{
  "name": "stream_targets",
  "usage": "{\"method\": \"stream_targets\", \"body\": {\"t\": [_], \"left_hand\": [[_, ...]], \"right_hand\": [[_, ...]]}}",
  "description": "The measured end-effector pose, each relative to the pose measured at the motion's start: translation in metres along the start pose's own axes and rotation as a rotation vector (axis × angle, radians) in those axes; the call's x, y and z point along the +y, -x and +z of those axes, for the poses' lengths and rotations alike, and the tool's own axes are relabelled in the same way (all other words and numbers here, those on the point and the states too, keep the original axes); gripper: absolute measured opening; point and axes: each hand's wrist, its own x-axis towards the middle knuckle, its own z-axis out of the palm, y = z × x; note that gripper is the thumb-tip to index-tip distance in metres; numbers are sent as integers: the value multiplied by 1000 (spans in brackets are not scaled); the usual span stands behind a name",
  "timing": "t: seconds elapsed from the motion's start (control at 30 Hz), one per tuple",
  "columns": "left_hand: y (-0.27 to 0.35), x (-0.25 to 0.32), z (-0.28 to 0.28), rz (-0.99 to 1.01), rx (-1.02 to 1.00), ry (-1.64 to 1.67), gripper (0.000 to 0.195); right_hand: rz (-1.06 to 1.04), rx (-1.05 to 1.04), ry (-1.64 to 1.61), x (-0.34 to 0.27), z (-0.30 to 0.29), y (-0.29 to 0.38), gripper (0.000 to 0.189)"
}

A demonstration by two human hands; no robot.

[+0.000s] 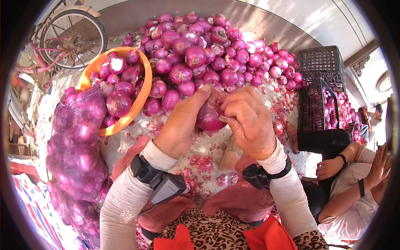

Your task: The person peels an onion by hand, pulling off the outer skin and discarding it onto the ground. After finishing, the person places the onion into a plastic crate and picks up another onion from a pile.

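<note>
Both hands meet at a red onion (211, 118) in front of the body. My left hand (182, 122) cups its left side, thumb near the top. My right hand (250, 120) pinches at its right side with curled fingers; loose papery skin shows at the onion's top. Beyond the hands lies a large heap of red onions (195, 57). An orange plastic basin (145, 82) holding onions stands left of the heap. Nearer me on the left, a purple mesh sack (78, 147) is filled with onions. Onion skins (201, 164) lie scattered on the ground between my legs.
Black plastic crates (323, 59) stand at the right, one tipped and with onions visible in it. A seated person (353, 187) is close on my right. A bicycle wheel (74, 39) is at the upper left, and a striped sheet (39, 215) lies at the lower left.
</note>
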Motion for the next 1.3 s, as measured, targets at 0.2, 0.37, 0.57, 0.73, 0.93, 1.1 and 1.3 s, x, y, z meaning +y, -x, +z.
{"method": "stream_targets", "body": {"t": [0.2,0.37,0.57,0.73,0.93,1.1,1.3], "left_hand": [[2,3,10,80,113,96,37],[-2,-1,-5,82,-31,47,35],[-1,-4,4,124,153,26,31],[-4,-10,1,217,269,-9,34],[0,-7,8,192,291,-45,38],[3,-4,1,114,58,23,37],[1,-6,-2,120,-3,75,37]], "right_hand": [[378,167,-230,6,-6,6,23],[348,-4,-140,-11,1,2,36],[367,47,16,-10,11,4,29],[364,93,-15,-7,14,5,18],[381,105,37,-4,16,6,13],[591,133,-125,1,1,5,16],[512,63,-245,-2,1,4,22]]}}
